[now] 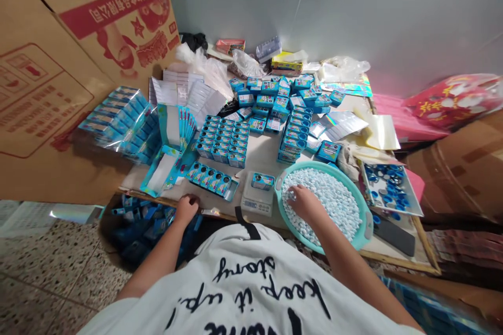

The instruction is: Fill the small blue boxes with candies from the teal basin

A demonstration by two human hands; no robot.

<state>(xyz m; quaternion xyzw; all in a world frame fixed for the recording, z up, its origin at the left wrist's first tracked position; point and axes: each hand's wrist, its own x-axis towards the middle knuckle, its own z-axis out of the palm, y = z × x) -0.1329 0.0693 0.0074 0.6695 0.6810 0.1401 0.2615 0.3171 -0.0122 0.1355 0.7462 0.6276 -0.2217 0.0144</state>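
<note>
My right hand (304,203) is inside a turquoise plastic basin (363,241), its fingers curled down among small white pellets (334,204) that look like candies. Left of the basin stands a small white digital scale (256,204), with one little blue box (262,181) lying on its plate. My left hand (187,208) rests at the table's front edge with its fingers bent in; I see nothing in them. Just beyond it lies a tray (232,191) with a row of blue boxes (211,178) that have round dark openings.
Rows of blue boxes (222,138) and a loose pile (271,99) fill the table's middle and back. A white tray of blue caps (387,186) and a dark phone (395,235) lie at right. Large cartons (70,63) stand at left; below is a bin of blue pieces (137,241).
</note>
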